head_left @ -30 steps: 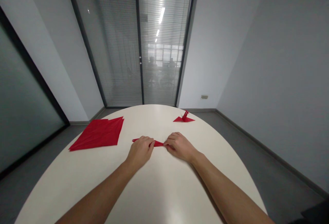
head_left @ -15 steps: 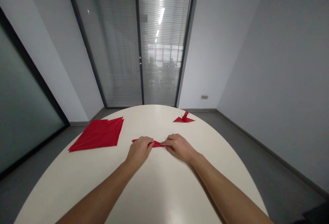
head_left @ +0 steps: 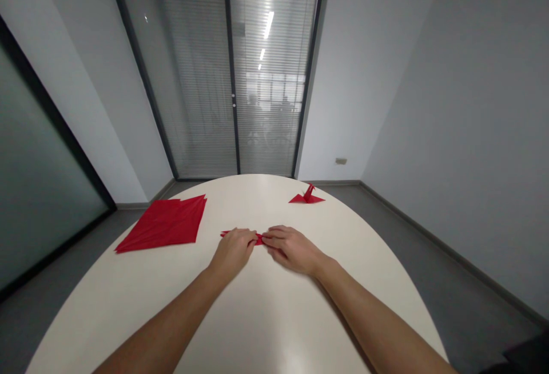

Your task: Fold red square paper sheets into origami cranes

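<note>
A narrow folded piece of red paper [head_left: 258, 239] lies on the round white table [head_left: 257, 317], mostly hidden under my hands. My left hand [head_left: 234, 250] presses its left part with curled fingers; a red tip pokes out at the far left. My right hand [head_left: 289, 246] covers the right part, its fingers pinched on the paper and nearly touching my left hand.
A stack of flat red paper sheets [head_left: 165, 222] lies at the table's left. A finished red paper crane [head_left: 307, 195] stands near the far right edge. Beyond the table are glass doors with blinds [head_left: 231, 71] and grey floor.
My right hand has slid left along the red paper toward my left hand, so less of the paper shows between them. My left hand has hardly moved.
</note>
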`<state>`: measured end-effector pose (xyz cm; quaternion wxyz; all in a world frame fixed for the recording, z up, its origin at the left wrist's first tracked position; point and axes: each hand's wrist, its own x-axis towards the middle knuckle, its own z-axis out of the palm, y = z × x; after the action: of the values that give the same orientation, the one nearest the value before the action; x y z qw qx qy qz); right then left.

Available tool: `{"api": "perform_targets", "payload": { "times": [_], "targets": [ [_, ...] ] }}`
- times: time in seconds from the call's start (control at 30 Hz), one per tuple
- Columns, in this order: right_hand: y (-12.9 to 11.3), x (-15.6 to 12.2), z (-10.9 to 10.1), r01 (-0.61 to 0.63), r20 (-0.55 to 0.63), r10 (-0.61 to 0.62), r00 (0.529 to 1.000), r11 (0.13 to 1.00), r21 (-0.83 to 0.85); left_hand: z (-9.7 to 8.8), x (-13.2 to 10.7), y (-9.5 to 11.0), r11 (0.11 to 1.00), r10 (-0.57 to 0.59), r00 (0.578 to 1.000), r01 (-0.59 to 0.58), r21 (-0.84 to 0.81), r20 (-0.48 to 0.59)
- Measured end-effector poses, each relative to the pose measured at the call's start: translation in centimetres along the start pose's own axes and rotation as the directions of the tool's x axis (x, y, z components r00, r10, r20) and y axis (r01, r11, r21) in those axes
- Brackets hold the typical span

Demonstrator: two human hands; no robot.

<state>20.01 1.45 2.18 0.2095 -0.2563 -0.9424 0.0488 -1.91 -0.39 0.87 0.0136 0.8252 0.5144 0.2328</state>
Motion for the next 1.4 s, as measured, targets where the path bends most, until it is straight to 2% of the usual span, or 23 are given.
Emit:
{"api": "perform_targets", "payload": {
  "times": [0.07, 0.37, 0.6, 0.73, 0.83, 0.97, 1.23, 1.4],
  "targets": [
    [-0.4, 0.0, 0.1, 0.014, 0.047, -0.015, 0.999, 1.0, 0.017, 0.1, 0.1, 0.0, 1.0, 0.0, 1.0, 0.001, -0.008, 0.023],
    [0.5, -0.9, -0.1, -0.124, 0.158, 0.122, 0.98, 0.992, 0.004, 0.8, -0.3, -0.6, 0.994, 0.093, 0.985, -0.083, -0.075, 0.144],
    [1.0, -1.3, 0.1, -0.299, 0.286, 0.3, 0.91, 0.953, -0.048, 0.9, -0.6, -0.7, 0.991, 0.132, 0.954, -0.124, -0.047, 0.269],
    [-0.1, -1.1, 0.3, -0.367, 0.283, 0.382, 0.88, 0.924, -0.106, 0.7, -0.6, -0.6, 0.994, 0.106, 0.942, -0.105, -0.021, 0.317],
    [-1.2, -0.8, 0.6, -0.415, 0.21, 0.441, 0.873, 0.896, -0.157, 0.5, -0.7, -0.3, 0.996, 0.082, 0.936, -0.083, -0.013, 0.342],
    [-1.7, -0.5, 1.0, -0.386, 0.253, 0.392, 0.884, 0.919, -0.076, 0.2, -0.9, 0.2, 0.996, 0.088, 0.938, -0.087, -0.02, 0.334],
    [-1.7, -0.1, 0.0, -0.465, 0.314, 0.46, 0.83, 0.883, -0.063, 0.6, -0.9, 0.7, 0.999, 0.008, 0.945, -0.025, 0.047, 0.327],
    [-1.3, -0.2, 0.1, -0.406, 0.229, 0.423, 0.877, 0.906, -0.118, 0.9, -0.6, 0.5, 0.998, 0.005, 0.976, -0.018, 0.061, 0.217]
  ]
}}
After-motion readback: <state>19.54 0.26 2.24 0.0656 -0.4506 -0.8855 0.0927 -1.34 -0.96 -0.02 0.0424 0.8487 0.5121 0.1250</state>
